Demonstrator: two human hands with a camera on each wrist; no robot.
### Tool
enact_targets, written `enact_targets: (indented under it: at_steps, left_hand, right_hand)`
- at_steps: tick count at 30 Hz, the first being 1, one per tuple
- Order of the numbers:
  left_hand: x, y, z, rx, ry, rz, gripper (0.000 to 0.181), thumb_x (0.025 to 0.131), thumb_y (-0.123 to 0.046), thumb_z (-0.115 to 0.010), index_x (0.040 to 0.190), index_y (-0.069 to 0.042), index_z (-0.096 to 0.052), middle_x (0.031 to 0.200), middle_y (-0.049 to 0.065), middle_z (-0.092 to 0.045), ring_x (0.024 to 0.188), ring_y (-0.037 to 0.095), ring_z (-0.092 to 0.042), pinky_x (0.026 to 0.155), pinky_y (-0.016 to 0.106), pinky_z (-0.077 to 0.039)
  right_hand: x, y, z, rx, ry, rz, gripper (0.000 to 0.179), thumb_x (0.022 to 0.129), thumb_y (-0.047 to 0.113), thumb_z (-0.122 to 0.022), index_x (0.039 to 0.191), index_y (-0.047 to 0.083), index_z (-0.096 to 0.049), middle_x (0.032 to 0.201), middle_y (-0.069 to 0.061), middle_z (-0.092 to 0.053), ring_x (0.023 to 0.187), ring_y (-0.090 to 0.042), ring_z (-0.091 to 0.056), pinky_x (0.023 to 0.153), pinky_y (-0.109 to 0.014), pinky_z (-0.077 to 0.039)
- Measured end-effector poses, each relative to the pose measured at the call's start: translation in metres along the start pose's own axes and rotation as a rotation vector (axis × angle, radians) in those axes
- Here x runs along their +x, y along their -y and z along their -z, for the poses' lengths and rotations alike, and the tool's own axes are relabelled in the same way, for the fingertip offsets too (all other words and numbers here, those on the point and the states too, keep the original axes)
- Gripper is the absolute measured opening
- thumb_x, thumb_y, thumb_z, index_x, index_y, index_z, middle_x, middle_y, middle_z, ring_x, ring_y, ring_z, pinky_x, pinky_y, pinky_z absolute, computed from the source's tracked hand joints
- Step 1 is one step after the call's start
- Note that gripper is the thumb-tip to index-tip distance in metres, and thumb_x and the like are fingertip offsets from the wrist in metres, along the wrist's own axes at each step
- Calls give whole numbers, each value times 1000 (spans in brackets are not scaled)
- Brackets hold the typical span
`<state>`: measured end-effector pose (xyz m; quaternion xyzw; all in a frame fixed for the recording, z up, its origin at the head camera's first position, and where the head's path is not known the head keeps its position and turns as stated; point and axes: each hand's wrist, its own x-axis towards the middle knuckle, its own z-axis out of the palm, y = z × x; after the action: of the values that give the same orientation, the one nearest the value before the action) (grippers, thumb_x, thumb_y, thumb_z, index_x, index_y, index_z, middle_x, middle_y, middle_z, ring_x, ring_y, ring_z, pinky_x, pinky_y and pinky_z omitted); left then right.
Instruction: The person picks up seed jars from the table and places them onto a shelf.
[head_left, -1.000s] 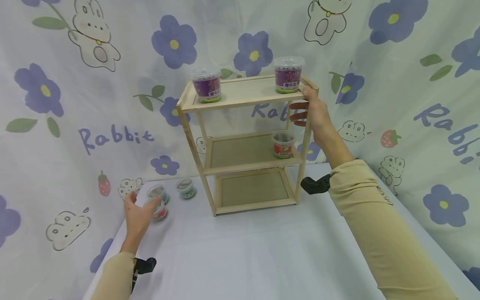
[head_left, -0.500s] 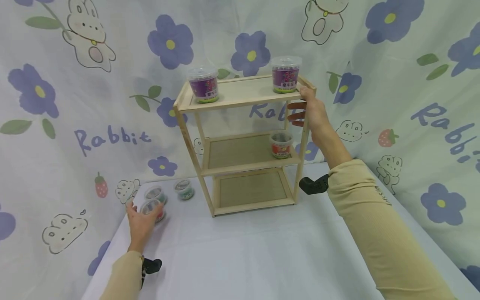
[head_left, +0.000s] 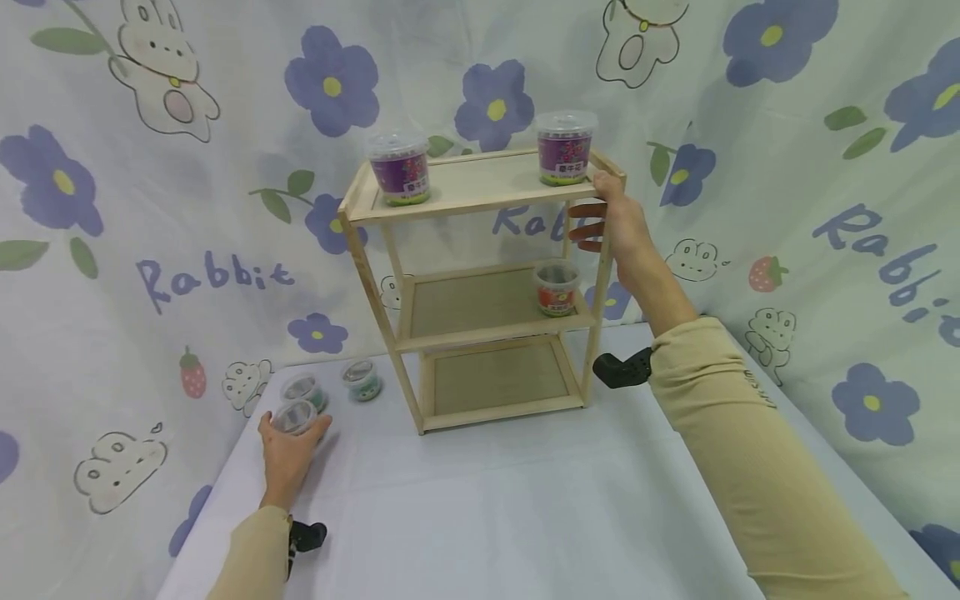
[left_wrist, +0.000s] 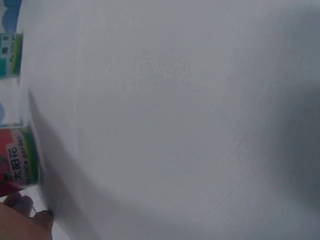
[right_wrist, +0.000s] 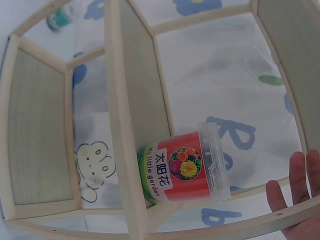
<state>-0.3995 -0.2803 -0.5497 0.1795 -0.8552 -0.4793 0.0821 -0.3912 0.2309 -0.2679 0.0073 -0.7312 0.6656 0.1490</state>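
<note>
My left hand [head_left: 288, 457] grips a clear-lidded plastic tub [head_left: 294, 415] at the table's left, thumb and fingers on either side of it. In the left wrist view this tub [left_wrist: 17, 160] shows a red label. My right hand [head_left: 628, 229] holds the three-tier wooden shelf [head_left: 487, 337] by its upper right corner, the thumb at the top board and the fingers reaching inside the post. Two purple-label tubs stand on the top tier, one at the left [head_left: 401, 171] and one at the right [head_left: 565, 150]. A red-label tub [head_left: 557, 292] sits at the right of the middle tier.
Behind the left hand's tub stands another lidded tub [head_left: 306, 392], and a green-label tub [head_left: 363, 382] is between it and the shelf. A white cloth covers the table [head_left: 480, 508]. A rabbit-and-flower curtain [head_left: 225, 192] hangs close behind and at both sides.
My left hand has moved in around the red-label tub and now grips it, the tub's lid showing between thumb and fingers. My right hand keeps its hold on the shelf. The head view has shifted slightly.
</note>
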Motion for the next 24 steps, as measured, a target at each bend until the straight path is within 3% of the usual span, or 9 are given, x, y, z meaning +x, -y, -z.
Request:
enact_targets:
  at_steps: [15,24]
  left_hand:
    - [-4,2,0,58,-18,-2,105,91,-43,-67,157,-6,5,155,37,-19,142,51,-23,115,61,-20]
    - [-8,1,-1,58,-47,-28,99,92,-45,-64,157,-3,-2,153,36,-24,141,51,-27,114,61,-23]
  right_hand:
    - [1,-1,1,1,-1,3,65,100,57,-31,136,8,-53,106,0,-64,87,-19,-64,91,-40,-50]
    - [1,-1,1,-6,-3,0,67,99,59,-31,136,8,-54,107,0,-65,88,-19,-64,90,-39,-50]
